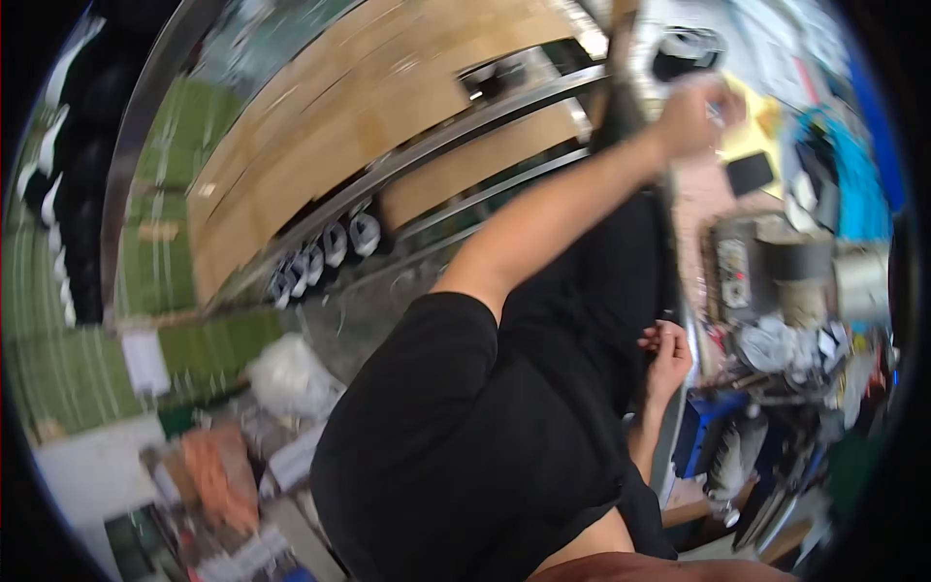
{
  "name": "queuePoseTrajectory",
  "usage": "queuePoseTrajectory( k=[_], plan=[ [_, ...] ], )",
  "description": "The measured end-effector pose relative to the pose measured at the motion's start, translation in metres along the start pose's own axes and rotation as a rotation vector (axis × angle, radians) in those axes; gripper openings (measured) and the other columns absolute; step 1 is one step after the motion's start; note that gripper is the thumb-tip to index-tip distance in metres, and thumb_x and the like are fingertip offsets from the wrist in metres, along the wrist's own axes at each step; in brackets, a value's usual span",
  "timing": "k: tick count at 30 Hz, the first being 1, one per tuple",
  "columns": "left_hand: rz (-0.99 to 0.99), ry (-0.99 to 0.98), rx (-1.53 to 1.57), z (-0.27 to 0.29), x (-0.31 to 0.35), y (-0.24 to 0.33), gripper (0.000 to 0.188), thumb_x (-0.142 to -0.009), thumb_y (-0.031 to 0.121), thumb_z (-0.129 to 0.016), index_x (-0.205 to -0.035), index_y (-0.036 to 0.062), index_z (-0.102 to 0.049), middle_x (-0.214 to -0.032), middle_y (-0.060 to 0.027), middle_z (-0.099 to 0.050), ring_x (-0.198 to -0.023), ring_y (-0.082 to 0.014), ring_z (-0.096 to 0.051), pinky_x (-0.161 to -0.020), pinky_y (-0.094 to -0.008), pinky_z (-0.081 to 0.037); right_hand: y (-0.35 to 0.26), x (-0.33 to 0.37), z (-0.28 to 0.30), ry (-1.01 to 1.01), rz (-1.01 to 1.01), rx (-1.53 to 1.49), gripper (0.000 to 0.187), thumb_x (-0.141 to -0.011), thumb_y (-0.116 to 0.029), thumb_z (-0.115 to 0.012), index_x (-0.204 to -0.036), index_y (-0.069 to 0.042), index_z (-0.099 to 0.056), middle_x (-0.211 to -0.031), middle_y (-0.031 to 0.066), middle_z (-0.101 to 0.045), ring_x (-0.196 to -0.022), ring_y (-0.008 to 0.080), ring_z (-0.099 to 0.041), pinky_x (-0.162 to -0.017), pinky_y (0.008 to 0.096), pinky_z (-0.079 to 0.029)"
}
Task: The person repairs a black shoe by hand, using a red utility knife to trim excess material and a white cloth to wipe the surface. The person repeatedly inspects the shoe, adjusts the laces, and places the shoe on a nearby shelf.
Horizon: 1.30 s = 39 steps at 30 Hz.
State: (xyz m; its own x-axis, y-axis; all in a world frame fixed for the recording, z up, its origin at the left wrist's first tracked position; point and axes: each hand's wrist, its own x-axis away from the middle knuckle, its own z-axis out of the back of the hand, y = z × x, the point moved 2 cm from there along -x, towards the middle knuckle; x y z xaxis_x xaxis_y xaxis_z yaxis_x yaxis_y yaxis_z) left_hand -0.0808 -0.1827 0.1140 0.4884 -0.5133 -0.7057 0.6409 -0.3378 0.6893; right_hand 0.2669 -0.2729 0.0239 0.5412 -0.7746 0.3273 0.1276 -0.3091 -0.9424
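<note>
My left hand (690, 118) reaches out at the upper right, over the workbench (687, 209). Its fingers are curled together and blurred; a small pale spot shows at the fingertips, too smeared to name. Beside it lies a yellow sheet (745, 121), with a dark flat rectangular piece (750, 174) just below the hand. A round black-and-white item (687, 50) sits beyond the fingers. My right hand (667, 355) hangs near the bench's edge by my lap, fingers loosely bent and apart, with nothing visible in it.
A grey machine with a control panel (734, 272) stands on the bench, near crumpled grey material (776, 344) and turquoise strips (853, 175). Left of me, a rack holds flat cardboard (320, 126) and several black-and-white pieces (335, 242). A white bag (291, 376) sits behind it.
</note>
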Motion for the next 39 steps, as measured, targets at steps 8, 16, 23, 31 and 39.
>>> queuePoseTrajectory(
  k=[8,16,23,31,39],
  plan=[
    [1.254,0.433,-1.456,0.343,0.4,0.021,0.078,-0.079,0.04,-0.08,-0.137,0.0008,-0.046,-0.144,-0.0315,-0.037,-0.135,-0.047,-0.036,-0.105,-0.0601,-0.035,0.043,-0.006,-0.003,-0.103,-0.167,0.103,0.025,-0.104,-0.025,-0.06,-0.092,-0.004,-0.064,-0.078,0.0052,-0.067,-0.062,0.0094,-0.061,-0.058,0.0228,-0.049],
    [1.253,0.248,-1.403,0.431,0.447,0.016,0.048,-0.078,0.04,-0.082,-0.1,-0.0003,-0.069,-0.112,-0.0271,-0.064,-0.106,-0.0451,-0.061,-0.092,-0.0468,-0.051,0.032,-0.027,-0.032,-0.217,-0.079,0.116,0.023,-0.102,-0.023,-0.063,-0.093,-0.002,-0.066,-0.082,0.004,-0.068,-0.068,0.0083,-0.062,-0.062,0.0228,-0.05],
    [0.485,-0.055,-0.939,0.254,0.328,0.104,0.021,-0.078,0.013,-0.082,-0.092,0.0035,-0.07,-0.132,-0.0283,-0.058,-0.113,-0.0454,-0.063,-0.092,-0.0465,-0.054,0.016,-0.04,-0.047,-0.303,-0.11,0.06,0.024,-0.1,-0.019,-0.065,-0.115,-0.001,-0.066,-0.099,0.0064,-0.072,-0.083,0.0113,-0.067,-0.074,0.0259,-0.055],
    [0.196,-0.512,-0.454,0.127,0.255,0.127,0.041,-0.07,0.01,-0.088,-0.107,0.0074,-0.068,-0.142,-0.0324,-0.047,-0.128,-0.0467,-0.052,-0.104,-0.0505,-0.046,-0.039,-0.066,-0.017,-0.225,-0.024,-0.258,0.06,-0.098,-0.043,-0.063,-0.143,-0.006,-0.047,-0.118,0.007,-0.062,-0.102,0.0135,-0.064,-0.072,0.0317,-0.061],
    [0.443,-0.38,-0.249,0.053,0.183,0.156,0.079,-0.084,0.033,-0.078,-0.143,-0.0022,-0.039,-0.124,-0.0163,-0.061,-0.119,-0.0276,-0.05,-0.106,-0.0447,-0.025,-0.074,-0.024,0.028,0.122,0.466,-0.108,0.054,-0.1,-0.027,-0.063,-0.141,0.004,-0.047,-0.128,0.0121,-0.063,-0.116,0.0189,-0.061,-0.1,0.0337,-0.05]
  ],
)
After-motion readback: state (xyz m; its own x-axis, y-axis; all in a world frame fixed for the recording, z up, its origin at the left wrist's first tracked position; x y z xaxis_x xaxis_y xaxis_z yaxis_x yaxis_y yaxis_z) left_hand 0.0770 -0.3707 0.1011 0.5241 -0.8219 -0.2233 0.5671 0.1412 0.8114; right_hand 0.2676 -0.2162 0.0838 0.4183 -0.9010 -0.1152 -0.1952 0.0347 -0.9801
